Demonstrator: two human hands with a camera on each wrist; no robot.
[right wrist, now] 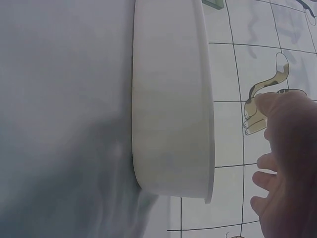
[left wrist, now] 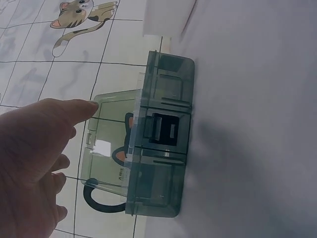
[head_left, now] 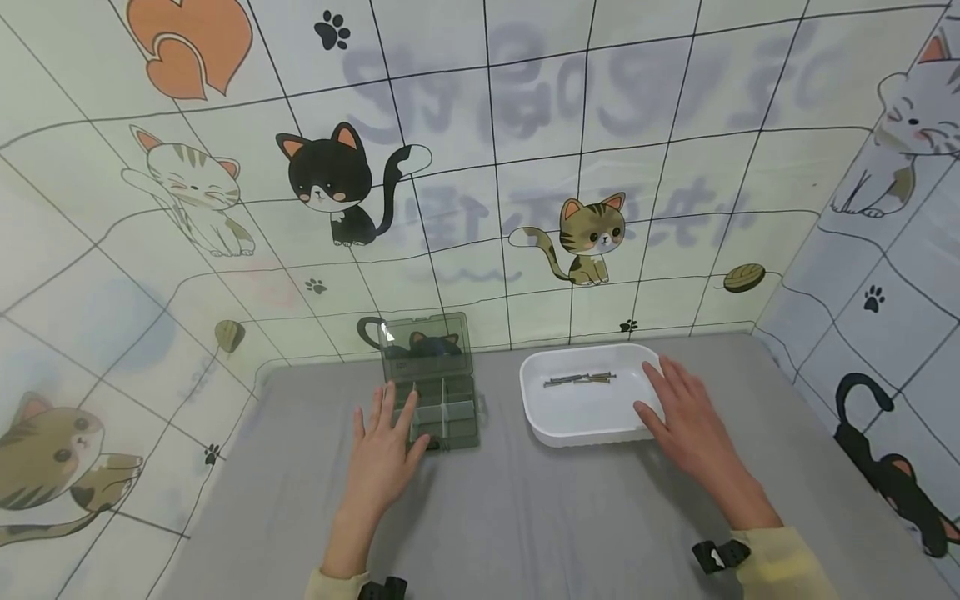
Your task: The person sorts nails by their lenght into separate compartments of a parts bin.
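A green see-through compartment box (head_left: 455,429) stands on the table, its lid (head_left: 424,346) raised against the back wall. My left hand (head_left: 382,457) is over the box's left front part, fingers spread and holding nothing. The left wrist view shows the box's front with a dark latch (left wrist: 164,129) in the middle. To the right sits a white tray (head_left: 555,421) with several screws (head_left: 581,379) lying together inside. My right hand (head_left: 686,417) hovers at the tray's right end, fingers extended, thumb over the rim, nothing in its grasp.
A grey cloth (head_left: 517,517) covers the table. Behind it and at both sides rise white gridded sheets (head_left: 465,167) printed with cartoon cats. A dark wrist mount (head_left: 720,556) sits at the right sleeve, another (head_left: 382,588) at the left.
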